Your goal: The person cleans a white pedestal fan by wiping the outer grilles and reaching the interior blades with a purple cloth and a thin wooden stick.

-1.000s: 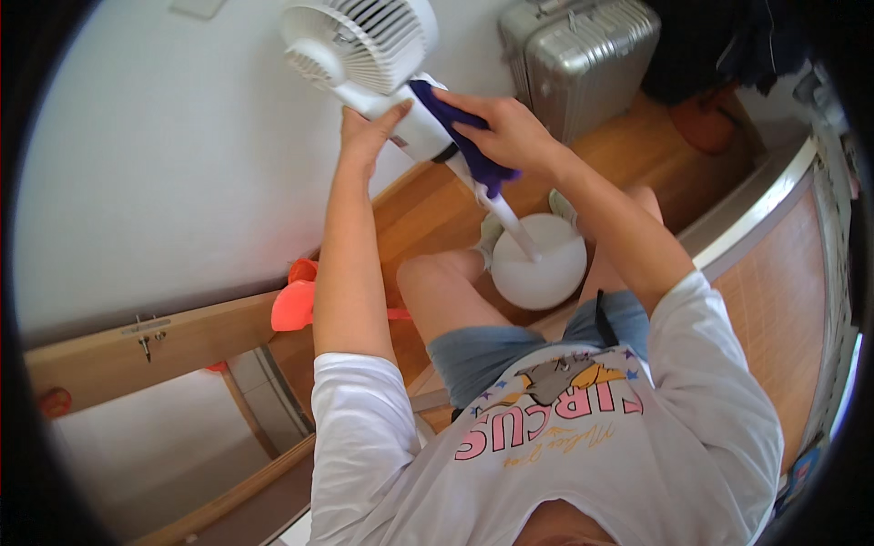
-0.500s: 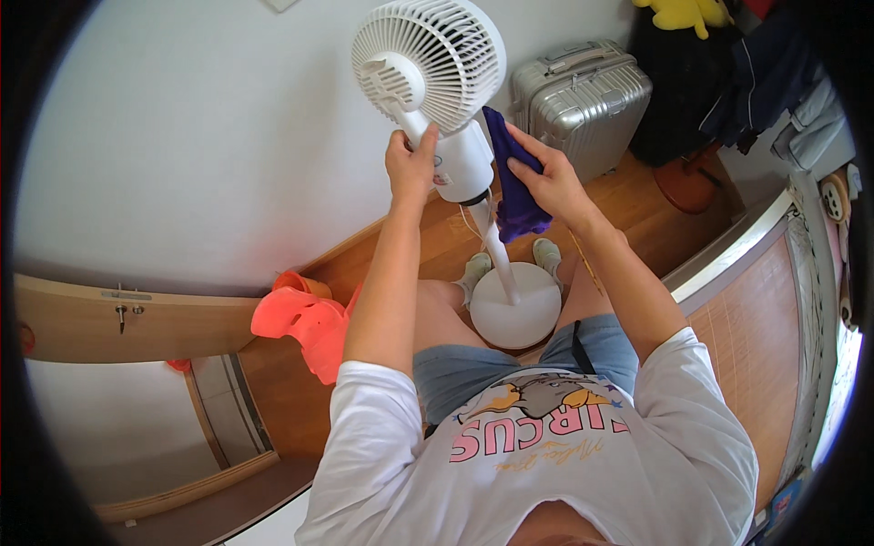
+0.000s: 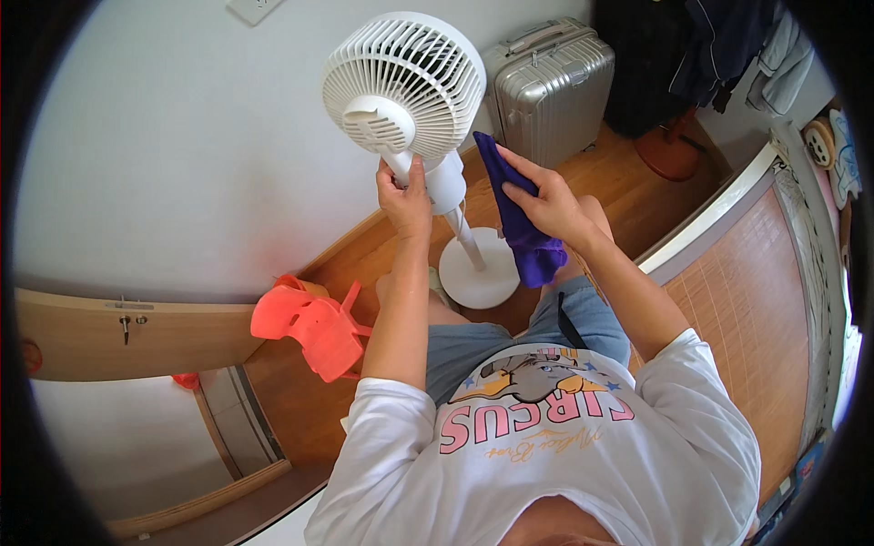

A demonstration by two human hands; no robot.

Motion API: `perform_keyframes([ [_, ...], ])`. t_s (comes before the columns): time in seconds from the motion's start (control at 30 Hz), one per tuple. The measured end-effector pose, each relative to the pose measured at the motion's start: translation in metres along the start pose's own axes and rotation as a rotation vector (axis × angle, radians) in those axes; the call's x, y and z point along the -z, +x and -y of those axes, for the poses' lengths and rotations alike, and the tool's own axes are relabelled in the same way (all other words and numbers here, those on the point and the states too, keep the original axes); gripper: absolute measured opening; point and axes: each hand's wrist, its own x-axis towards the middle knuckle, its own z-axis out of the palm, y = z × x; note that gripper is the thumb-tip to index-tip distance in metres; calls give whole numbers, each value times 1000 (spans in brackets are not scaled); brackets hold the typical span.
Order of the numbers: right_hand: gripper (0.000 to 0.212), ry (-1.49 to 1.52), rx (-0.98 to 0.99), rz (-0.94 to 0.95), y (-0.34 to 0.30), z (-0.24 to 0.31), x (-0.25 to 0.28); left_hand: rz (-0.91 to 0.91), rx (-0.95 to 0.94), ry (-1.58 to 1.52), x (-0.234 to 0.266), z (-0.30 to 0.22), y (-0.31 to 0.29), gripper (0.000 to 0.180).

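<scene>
Through the head view, I see the left hand (image 3: pixel 407 202) near eleven o'clock, clasped on the white pedestal fan (image 3: pixel 447 182) toward twelve. At two, the right hand (image 3: pixel 553 205) pinches a purple cloth (image 3: pixel 522 227), apart from the fan. I judge wiping in hand; next contact calls for a steady fan.

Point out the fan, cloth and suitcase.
Fan (image 3: pixel 446 185): head view, on the white body below its round grille.
Cloth (image 3: pixel 517 220): head view, on its purple middle.
Suitcase (image 3: pixel 557 98): head view, on its ribbed silver shell.
</scene>
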Motion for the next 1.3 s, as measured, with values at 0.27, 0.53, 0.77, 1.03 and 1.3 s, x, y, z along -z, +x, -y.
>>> perform_keyframes([
  [0.27, 53, -12, 0, 10, -3, -1, -14, -63, -20, -11, -8, 58, -36, 38],
  [0.53, 54, -67, -49, 15, -6, -19, -28, -182, 75, 117, -11, 53, -48, 49],
  [0.77, 53, -183, -33, 7, -1, -10, -34, -137, 23, 170, 1, 39, -58, 50],
  [1.03, 52, -385, -40, -4, -5, -2, -35, -16, 104, 237, 19, 29, -67, 44],
  [1.3, 48, -507, 104, 4, -14, 5, -67, -15, 167, 78, 22, 6, -76, 46],
])
